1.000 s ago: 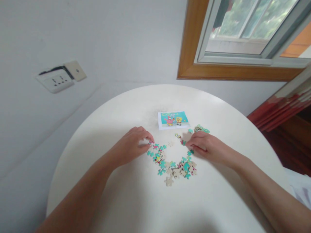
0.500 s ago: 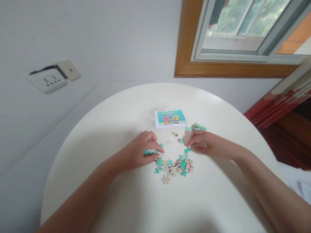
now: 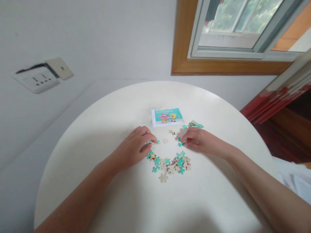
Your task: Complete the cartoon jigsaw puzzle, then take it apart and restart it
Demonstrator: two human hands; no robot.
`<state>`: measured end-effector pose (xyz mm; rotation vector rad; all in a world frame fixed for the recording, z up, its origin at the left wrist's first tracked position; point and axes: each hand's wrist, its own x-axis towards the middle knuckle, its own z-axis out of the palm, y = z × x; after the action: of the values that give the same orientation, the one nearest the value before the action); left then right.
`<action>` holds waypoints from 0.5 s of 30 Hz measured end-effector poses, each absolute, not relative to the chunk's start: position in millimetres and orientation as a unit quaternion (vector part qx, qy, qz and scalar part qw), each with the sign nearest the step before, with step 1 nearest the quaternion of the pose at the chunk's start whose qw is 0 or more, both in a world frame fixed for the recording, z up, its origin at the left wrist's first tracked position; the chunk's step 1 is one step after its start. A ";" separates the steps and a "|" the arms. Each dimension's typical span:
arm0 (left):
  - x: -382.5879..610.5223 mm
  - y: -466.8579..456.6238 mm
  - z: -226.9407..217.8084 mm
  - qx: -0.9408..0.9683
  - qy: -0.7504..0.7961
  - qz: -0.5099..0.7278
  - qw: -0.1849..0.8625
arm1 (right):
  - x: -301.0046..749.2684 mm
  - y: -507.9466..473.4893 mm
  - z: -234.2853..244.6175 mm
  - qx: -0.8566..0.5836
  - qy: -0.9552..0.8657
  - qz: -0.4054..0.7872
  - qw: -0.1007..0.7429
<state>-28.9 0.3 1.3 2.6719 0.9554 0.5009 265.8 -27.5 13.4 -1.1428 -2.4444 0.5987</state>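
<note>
My left hand [image 3: 137, 144] is at the left of the scattered jigsaw pieces. Its thumb and index finger close around a beige-backed puzzle piece [image 3: 153, 146], partly hidden by the fingers. Opposite it, my right hand [image 3: 200, 140] has its fingertips pinched on a teal puzzle piece [image 3: 180, 144] lying on the table. A beige piece [image 3: 165, 140] lies face down between the hands, and a yellow patterned piece [image 3: 172, 132] is just beyond it. Closer to me, a loose heap of teal and beige puzzle pieces [image 3: 171, 168] spreads over the tabletop.
The round white table [image 3: 116, 106] stands against a wall. A reference picture card [image 3: 153, 119] with cartoon figures lies behind the pieces, and a small pile of pieces [image 3: 195, 124] sits beyond my right hand. Papers [image 3: 295, 179] are at the right edge.
My left hand has drawn slightly away from me, uncovering teal and yellow pieces below it. My right fingertips have come down onto a teal piece. The view has shifted a little.
</note>
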 end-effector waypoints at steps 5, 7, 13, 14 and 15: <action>-18.1 -8.3 5.1 0.917 0.314 0.195 0.148 | 268.7 -31.3 20.5 -0.408 -0.858 0.265 0.162; -12.8 -13.0 6.5 0.918 0.303 0.198 0.162 | 270.7 -32.7 22.5 -0.416 -0.854 0.280 0.139; 4.7 -28.4 3.9 0.930 0.271 0.163 0.189 | 263.1 -31.6 17.4 -0.404 -0.868 0.244 0.154; 6.9 -30.5 3.0 0.932 0.264 0.157 0.192 | 261.3 -31.1 16.5 -0.400 -0.870 0.238 0.163; 8.4 -32.1 2.2 0.935 0.258 0.150 0.192 | 259.9 -30.8 15.9 -0.399 -0.869 0.237 0.170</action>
<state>8.4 -32.1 2.2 2.6246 0.7231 0.4211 259.9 -30.8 15.9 -1.1337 -2.4702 0.6725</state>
